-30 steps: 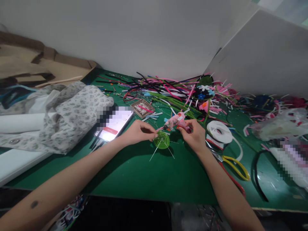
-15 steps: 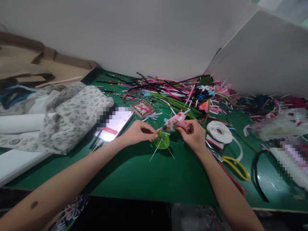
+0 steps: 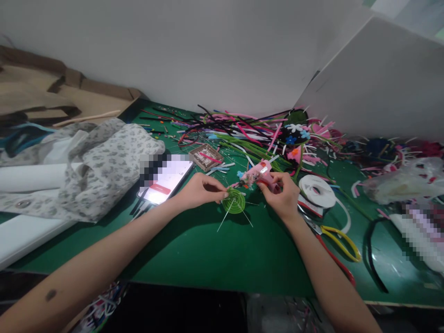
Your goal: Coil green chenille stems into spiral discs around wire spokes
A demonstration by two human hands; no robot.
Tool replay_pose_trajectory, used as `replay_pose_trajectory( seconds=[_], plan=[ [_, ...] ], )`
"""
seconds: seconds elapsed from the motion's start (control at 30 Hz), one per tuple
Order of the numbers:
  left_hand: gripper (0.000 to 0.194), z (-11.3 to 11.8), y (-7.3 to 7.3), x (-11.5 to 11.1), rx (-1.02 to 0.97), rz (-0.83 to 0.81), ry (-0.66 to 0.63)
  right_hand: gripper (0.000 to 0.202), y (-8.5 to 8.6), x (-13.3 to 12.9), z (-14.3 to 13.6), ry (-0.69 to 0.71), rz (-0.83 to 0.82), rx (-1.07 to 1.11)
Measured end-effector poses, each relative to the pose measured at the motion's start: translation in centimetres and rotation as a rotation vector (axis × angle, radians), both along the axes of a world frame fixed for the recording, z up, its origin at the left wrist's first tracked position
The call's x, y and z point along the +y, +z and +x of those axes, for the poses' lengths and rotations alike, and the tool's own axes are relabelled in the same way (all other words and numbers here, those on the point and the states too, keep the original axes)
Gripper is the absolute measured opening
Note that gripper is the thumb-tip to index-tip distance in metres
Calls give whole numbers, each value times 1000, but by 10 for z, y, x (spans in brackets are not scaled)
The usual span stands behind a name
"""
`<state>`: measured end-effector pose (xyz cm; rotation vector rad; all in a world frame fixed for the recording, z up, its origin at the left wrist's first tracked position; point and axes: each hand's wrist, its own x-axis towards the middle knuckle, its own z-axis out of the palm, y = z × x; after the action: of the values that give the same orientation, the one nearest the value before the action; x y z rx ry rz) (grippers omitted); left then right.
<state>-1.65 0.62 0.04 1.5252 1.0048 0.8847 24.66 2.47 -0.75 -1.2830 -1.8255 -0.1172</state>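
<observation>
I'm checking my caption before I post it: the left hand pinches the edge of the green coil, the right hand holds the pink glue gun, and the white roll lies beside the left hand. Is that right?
Not quite: the white roll lies beside the right hand, as the head view shows. The rest of your caption stands.
</observation>
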Motion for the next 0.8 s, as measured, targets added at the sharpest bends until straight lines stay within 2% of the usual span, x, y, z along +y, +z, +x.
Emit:
replay_pose_trajectory(
  seconds=[0.27, 0.47, 0.67, 0.8],
  plan=[
    [13, 1, -4, 3, -5, -28, 22, 28, 3, 0, -2, -13, -105, -2],
    [12, 0, -3, 3, 6, -15, 59, 29, 3, 0, -2, -24, -119, -18],
    [15, -4, -1, 6, -96, -21, 149, 29, 3, 5, 1, -149, -168, -121],
    [14, -3, -1, 5, -82, -47, 86, 32, 0, 10, 6, -250, -233, -146]
  ],
)
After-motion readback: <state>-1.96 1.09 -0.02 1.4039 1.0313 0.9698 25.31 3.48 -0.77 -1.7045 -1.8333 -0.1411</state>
